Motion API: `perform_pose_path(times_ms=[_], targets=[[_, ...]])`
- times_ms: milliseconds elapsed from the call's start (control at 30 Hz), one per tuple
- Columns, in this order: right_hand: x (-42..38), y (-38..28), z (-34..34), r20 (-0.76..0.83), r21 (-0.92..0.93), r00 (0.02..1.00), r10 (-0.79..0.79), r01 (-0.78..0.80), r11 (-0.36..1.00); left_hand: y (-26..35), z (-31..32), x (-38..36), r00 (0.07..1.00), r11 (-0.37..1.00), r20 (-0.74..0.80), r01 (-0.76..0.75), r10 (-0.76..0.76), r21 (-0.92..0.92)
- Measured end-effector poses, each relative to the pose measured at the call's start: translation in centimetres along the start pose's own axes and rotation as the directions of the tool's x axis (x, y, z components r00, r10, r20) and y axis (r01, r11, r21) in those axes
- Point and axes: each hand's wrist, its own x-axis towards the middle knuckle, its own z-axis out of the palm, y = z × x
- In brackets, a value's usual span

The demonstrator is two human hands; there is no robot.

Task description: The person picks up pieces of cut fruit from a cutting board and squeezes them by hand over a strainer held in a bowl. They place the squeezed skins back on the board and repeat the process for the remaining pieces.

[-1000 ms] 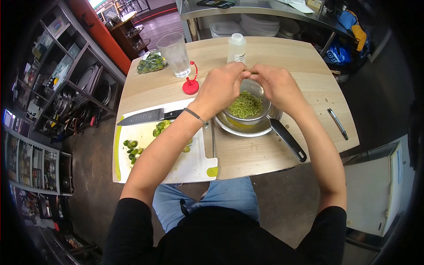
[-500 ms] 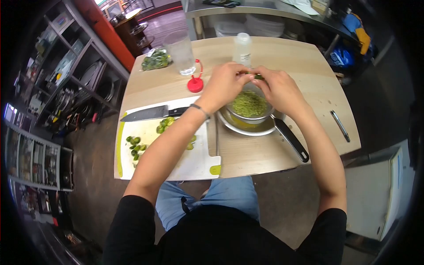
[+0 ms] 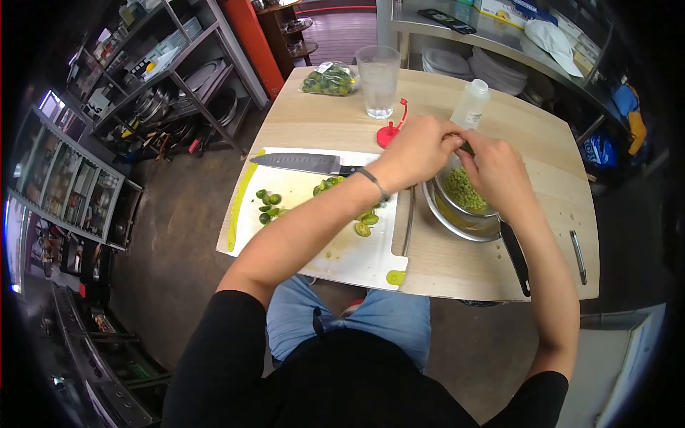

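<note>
My left hand (image 3: 421,148) and my right hand (image 3: 501,167) meet above a strainer, fingers pinched together on a small green lime piece (image 3: 467,148), mostly covered by the fingers. Below, the strainer (image 3: 482,212) holds green pulp and seeds (image 3: 462,187). It rests over a metal bowl (image 3: 457,227), its black handle (image 3: 516,260) pointing toward me. Left of the bowl lies a white cutting board (image 3: 342,264) with cut limes (image 3: 268,202), partly behind my left forearm. A knife (image 3: 298,162) lies along the board's far edge.
A bag of green limes (image 3: 328,80), a clear plastic cup (image 3: 379,82), a red cap (image 3: 387,135) and a white bottle (image 3: 469,103) stand toward the back. A pen (image 3: 577,257) lies at right. A thin metal rod (image 3: 409,221) lies beside the board. Steel shelves (image 3: 207,71) stand at left.
The view has turned left, so the table appears further right. Both hands stay pinched together over the strainer, the lime piece still between their fingers.
</note>
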Motion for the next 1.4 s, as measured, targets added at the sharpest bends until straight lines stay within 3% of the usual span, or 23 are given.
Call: perform_pose_path(times_ms=[100, 133, 167, 200, 267, 300, 367, 500, 600, 700, 767, 833, 1033, 1100, 1167, 1267, 1333, 1400], targets=[[1.4, -2.4, 1.0, 0.028, 0.035, 0.997, -0.078, 0.077, 0.996, -0.2, -5.2, -1.5, 0.990, 0.988, 0.138, 0.016, -0.038, 0.157], [1.6, -3.9, 1.3, 0.129, 0.030, 0.984, -0.119, 0.116, 0.993, -0.4, -7.1, -2.5, 0.986, 0.975, 0.160, 0.018, -0.054, 0.219], [1.9, -5.3, 1.8, 0.231, 0.030, 0.961, -0.155, 0.153, 0.988, -0.9, -8.9, -3.4, 0.982, 0.968, 0.156, 0.066, -0.105, 0.241], [2.3, -6.4, 2.5, 0.232, 0.032, 0.959, -0.162, 0.159, 0.987, -1.6, -10.6, -4.5, 0.976, 0.958, 0.149, 0.115, -0.158, 0.262], [2.8, -8.1, 5.0, 0.432, 0.014, 0.885, -0.171, 0.183, 0.983, -3.7, -13.7, -7.2, 0.969, 0.927, 0.097, 0.185, -0.227, 0.326], [2.8, -8.4, 6.5, 0.433, 0.018, 0.883, -0.181, 0.193, 0.981, -4.6, -14.9, -8.5, 0.968, 0.924, 0.088, 0.192, -0.233, 0.329], [2.9, -9.0, 9.9, 0.434, 0.051, 0.883, -0.180, 0.175, 0.983, -6.1, -17.2, -11.7, 0.929, 0.845, 0.063, 0.302, -0.364, 0.441], [3.5, -9.7, 11.3, 0.525, 0.065, 0.847, -0.082, 0.056, 0.996, -8.9, -20.0, -17.2, 0.896, 0.801, 0.023, 0.385, -0.444, 0.459], [4.0, -11.4, 9.2, 0.505, 0.009, 0.858, -0.096, 0.106, 0.994, -9.5, -21.2, -19.8, 0.833, 0.757, 0.010, 0.498, -0.554, 0.424], [4.8, -14.1, 8.2, 0.496, -0.031, 0.862, -0.108, 0.142, 0.989, -9.7, -21.4, -21.1, 0.859, 0.803, 0.034, 0.464, -0.512, 0.373], [4.9, -16.0, 9.6, 0.482, 0.165, 0.827, -0.291, 0.240, 0.957, -10.3, -21.2, -21.6, 0.886, 0.838, 0.033, 0.424, -0.462, 0.343], [4.4, -18.2, 11.7, 0.413, 0.229, 0.829, -0.376, 0.305, 0.924, -10.2, -21.0, -21.5, 0.909, 0.857, 0.025, 0.383, -0.416, 0.344], [5.2, -19.9, 16.7, 0.428, 0.291, 0.814, -0.392, 0.287, 0.913, -10.7, -20.3, -21.0, 0.907, 0.864, 0.066, 0.371, -0.416, 0.339], [5.8, -19.5, 16.3, 0.551, 0.402, 0.764, -0.337, 0.110, 0.909, -10.5, -20.3, -20.8, 0.893, 0.855, 0.067, 0.403, -0.446, 0.326], [5.9, -18.8, 16.1, 0.552, 0.431, 0.772, -0.314, 0.059, 0.901, -10.4, -20.3, -20.8, 0.880, 0.848, 0.068, 0.430, -0.471, 0.312], [5.3, -18.5, 16.0, 0.508, 0.277, 0.823, -0.253, 0.122, 0.953, -10.7, -20.4, -21.0, 0.892, 0.862, 0.074, 0.405, -0.445, 0.305], [5.0, -19.3, 15.8, 0.296, 0.244, 0.892, -0.341, 0.275, 0.930, -10.9, -20.2, -21.0, 0.899, 0.873, 0.036, 0.413, -0.436, 0.258], [5.4, -20.3, 16.4, 0.286, 0.268, 0.878, -0.385, 0.312, 0.911, -10.7, -20.0, -21.0, 0.893, 0.869, 0.012, 0.435, -0.450, 0.236]])
